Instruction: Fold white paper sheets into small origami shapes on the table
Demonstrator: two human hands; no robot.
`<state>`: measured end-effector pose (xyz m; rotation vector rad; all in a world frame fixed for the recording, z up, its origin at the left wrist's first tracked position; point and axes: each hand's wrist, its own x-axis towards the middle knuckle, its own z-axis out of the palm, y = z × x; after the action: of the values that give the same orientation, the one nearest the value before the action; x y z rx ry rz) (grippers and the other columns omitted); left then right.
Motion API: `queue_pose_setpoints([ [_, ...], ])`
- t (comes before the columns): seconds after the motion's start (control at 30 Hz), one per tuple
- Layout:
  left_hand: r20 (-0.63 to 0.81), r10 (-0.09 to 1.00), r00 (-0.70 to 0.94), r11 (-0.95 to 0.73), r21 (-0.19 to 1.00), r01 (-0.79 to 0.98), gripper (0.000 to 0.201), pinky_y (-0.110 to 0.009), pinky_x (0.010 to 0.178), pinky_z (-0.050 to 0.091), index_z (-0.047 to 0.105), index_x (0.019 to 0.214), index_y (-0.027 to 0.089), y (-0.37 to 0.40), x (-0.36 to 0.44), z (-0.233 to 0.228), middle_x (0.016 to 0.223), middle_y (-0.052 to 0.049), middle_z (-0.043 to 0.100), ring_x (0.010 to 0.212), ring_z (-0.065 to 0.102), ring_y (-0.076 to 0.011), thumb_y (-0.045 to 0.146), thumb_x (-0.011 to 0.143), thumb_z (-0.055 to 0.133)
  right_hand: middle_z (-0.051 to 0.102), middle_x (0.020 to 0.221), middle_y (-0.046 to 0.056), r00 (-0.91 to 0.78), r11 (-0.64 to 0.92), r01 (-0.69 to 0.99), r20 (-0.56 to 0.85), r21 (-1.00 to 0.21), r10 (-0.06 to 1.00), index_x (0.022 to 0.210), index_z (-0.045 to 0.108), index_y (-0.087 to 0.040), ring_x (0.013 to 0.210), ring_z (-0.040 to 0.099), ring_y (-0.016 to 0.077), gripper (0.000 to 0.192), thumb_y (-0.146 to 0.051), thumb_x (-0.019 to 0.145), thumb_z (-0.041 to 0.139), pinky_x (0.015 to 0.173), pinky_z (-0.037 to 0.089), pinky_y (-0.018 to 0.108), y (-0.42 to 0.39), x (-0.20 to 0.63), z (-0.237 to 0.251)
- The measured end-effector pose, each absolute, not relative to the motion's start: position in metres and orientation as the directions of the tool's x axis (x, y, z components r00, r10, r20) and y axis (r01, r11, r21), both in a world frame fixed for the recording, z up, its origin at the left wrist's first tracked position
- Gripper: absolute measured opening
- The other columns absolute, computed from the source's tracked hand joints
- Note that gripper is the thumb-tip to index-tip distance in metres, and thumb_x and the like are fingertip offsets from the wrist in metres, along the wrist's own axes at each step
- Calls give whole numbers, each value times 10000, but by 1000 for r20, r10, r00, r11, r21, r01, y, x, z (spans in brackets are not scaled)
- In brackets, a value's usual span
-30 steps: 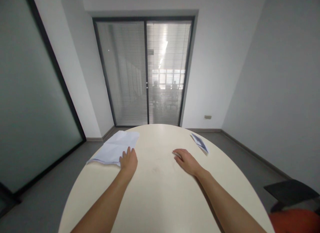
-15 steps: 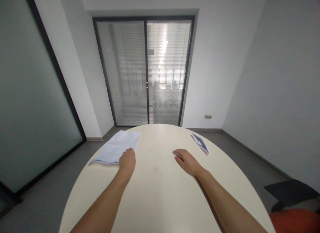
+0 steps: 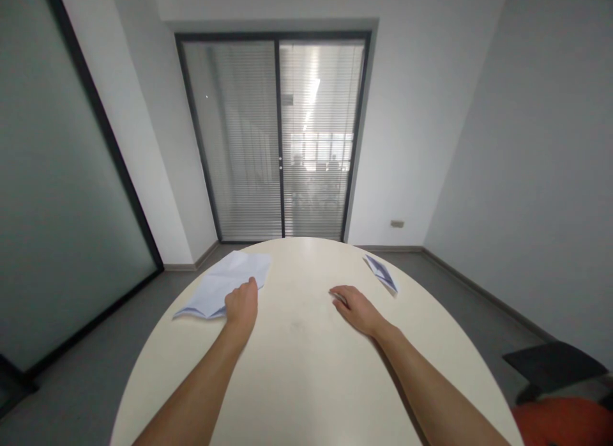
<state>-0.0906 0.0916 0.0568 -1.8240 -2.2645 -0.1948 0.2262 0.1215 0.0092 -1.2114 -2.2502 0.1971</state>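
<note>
A white sheet of paper (image 3: 218, 284) with fold creases lies on the left side of the round table (image 3: 299, 369), its near edge a little raised. My left hand (image 3: 242, 303) is closed at the near right edge of this sheet, fingers curled in and knuckles up; its fingertips are hidden. My right hand (image 3: 357, 308) lies palm down on the tabletop, fingers stretched loosely to the left, thumb slightly apart, with nothing visible in it. Beyond it, close to the right rim, is a small folded paper (image 3: 382, 273) with a bluish, shaded inner side.
An orange-red chair seat (image 3: 562, 420) with a black part (image 3: 555, 366) stands at the lower right beside the table. Behind the table is a dark-framed glass partition (image 3: 278, 139) with blinds. A frosted glass panel (image 3: 67, 197) stands to the left.
My left hand has tilted slightly, its thumb side higher. The sheet has shifted a little to the right and nearer. My right hand stays in place; the view has turned very slightly.
</note>
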Motion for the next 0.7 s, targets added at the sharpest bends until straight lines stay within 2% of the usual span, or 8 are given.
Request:
queue_pose_setpoints([
  [0.2,261,949,-175,191,-37,981,368,-305,707,503,551,1243,147,92,-92,57,983,-153,723,918,713,-259,92,980,299,685,1194,105,-432,581,719,410,-381,803,1198,644,-186,1144,592,262,325,-301,948,470,1020,441,425,121,226,10],
  [0.47,354,927,-123,134,-6,991,353,-312,756,492,608,1159,169,89,-88,58,1073,-129,682,962,668,-237,81,977,318,682,1204,104,-423,572,720,405,-393,810,1196,649,-197,1151,590,266,328,-305,940,474,1029,438,440,122,226,9],
  [0.57,409,910,-59,57,18,998,350,-323,829,481,620,1184,196,87,-85,62,1111,-111,665,1004,642,-231,85,967,369,683,1202,103,-422,569,720,400,-398,813,1197,648,-199,1148,589,266,328,-299,935,479,1029,437,441,121,225,10],
  [0.7,482,870,104,-137,33,990,309,-341,894,462,634,1179,232,82,-75,64,1123,-84,662,1036,619,-242,125,955,450,676,1210,110,-420,560,731,391,-389,819,1211,633,-183,1152,584,264,340,-301,936,472,1028,432,428,120,222,11],
])
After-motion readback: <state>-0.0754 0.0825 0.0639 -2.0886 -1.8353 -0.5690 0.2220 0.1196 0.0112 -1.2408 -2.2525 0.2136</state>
